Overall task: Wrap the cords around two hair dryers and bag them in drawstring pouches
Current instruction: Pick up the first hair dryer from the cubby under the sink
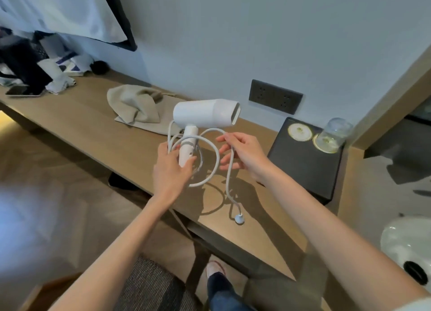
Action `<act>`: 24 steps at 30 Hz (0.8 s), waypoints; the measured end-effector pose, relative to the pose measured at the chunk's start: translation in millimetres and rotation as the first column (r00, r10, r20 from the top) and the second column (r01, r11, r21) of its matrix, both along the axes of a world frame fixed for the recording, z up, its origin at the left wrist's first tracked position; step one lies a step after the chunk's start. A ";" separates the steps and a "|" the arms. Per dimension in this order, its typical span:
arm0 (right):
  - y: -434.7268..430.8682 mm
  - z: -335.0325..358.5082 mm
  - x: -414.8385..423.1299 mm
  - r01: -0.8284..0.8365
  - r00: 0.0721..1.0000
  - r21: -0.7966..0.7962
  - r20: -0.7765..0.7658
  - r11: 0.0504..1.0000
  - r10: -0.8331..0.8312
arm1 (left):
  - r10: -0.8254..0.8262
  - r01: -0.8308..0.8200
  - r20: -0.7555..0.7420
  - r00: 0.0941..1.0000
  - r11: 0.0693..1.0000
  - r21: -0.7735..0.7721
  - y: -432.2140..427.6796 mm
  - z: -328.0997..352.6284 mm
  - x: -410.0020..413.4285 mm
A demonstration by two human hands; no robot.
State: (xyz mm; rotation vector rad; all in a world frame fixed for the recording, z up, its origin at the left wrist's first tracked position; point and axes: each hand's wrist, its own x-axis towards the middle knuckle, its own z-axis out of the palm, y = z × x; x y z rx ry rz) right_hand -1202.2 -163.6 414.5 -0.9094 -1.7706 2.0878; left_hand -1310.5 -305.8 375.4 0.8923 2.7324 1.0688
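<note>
Pale wall (256, 31) backs a long wooden table (93, 115), with a dark socket plate (275, 96) above it and a black tray (303, 171) at its right end. A beige drawstring pouch (137, 108) lies crumpled on the table, behind the work. The white hair dryer (205, 112) is held up over the table, nozzle to the right. The left hand (170, 168) grips its handle and pins a few loose loops of cord (218, 159) against it. The right hand (242, 152) pinches the cord further along, and the free end hangs down to the plug (239, 218), which seems to rest on the table near the front edge.

The step in hand looks like winding. The loops are wide and slack, so each turn should be drawn snug round the handle and trapped by the left thumb, while the right hand slides down the cord until the plug can be tucked in.

No second dryer or second pouch shows. The turns under the left palm are hidden. A white object (405, 245) at the lower right edge is cut off, and I cannot tell what it is.
</note>
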 end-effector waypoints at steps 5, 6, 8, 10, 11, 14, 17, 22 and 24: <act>37.3 -33.0 -29.1 0.011 0.998 0.144 0.062 0.990 -0.020 | 0.006 -0.005 0.066 0.998 1.000 -0.007 31.3 -26.7 -19.6; 44.7 -41.1 -34.0 0.010 0.996 0.182 0.080 0.983 -0.025 | 0.008 -0.007 0.075 0.997 1.000 -0.011 36.8 -32.1 -22.8; 58.0 -57.5 -43.4 0.016 0.992 0.217 0.115 0.976 -0.042 | 0.019 -0.016 0.091 0.996 0.999 -0.032 47.7 -43.2 -28.7; 69.2 -72.8 -52.7 0.025 0.987 0.237 0.146 0.971 -0.061 | 0.037 -0.031 0.103 0.994 0.998 -0.061 58.7 -55.1 -34.5; 74.1 -80.1 -57.4 0.032 0.985 0.237 0.155 0.971 -0.070 | 0.045 -0.037 0.107 0.993 0.996 -0.075 64.1 -60.8 -37.3; 87.1 -101.9 -71.2 0.045 0.976 0.216 0.197 0.975 -0.089 | 0.053 -0.040 0.115 0.992 0.993 -0.109 79.2 -76.4 -46.0; 97.9 -125.6 -83.5 0.056 0.962 0.187 0.254 0.981 -0.104 | 0.042 -0.025 0.102 0.994 0.987 -0.160 91.2 -88.8 -55.5; 107.8 -162.9 -93.8 0.114 0.936 0.116 0.320 0.987 -0.145 | 0.023 -0.019 0.012 1.000 0.973 -0.229 106.7 -104.5 -74.3; 110.3 -174.2 -92.9 0.127 0.920 0.154 0.352 0.980 -0.174 | 0.016 -0.016 -0.003 1.000 0.969 -0.245 110.7 -111.2 -79.4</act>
